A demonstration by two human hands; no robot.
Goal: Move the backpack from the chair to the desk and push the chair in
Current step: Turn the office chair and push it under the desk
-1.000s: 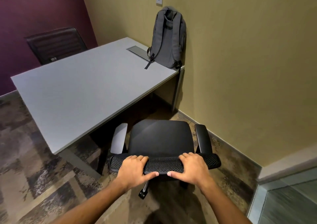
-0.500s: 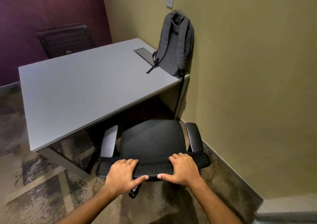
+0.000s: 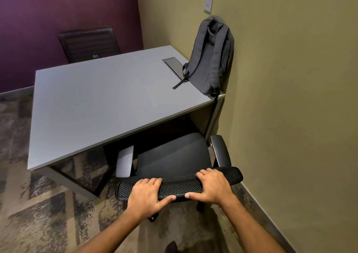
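Observation:
A grey backpack (image 3: 210, 55) stands upright on the far right corner of the grey desk (image 3: 100, 101), leaning against the tan wall. A black office chair (image 3: 174, 156) sits at the desk's near edge, its seat front just under the desktop. My left hand (image 3: 145, 196) and my right hand (image 3: 213, 187) both grip the top of the chair's mesh backrest (image 3: 180, 183), thumbs on the near side, fingers over the top.
A second black chair (image 3: 89, 43) stands behind the desk against the purple wall. A cable hatch (image 3: 174, 64) lies in the desktop beside the backpack. The tan wall with its baseboard (image 3: 271, 214) runs close along the chair's right. Patterned carpet covers the floor.
The chair has rolled forward toward the desk with both hands on its backrest; its seat front now reaches under the desktop edge. The view has come closer to the desk.

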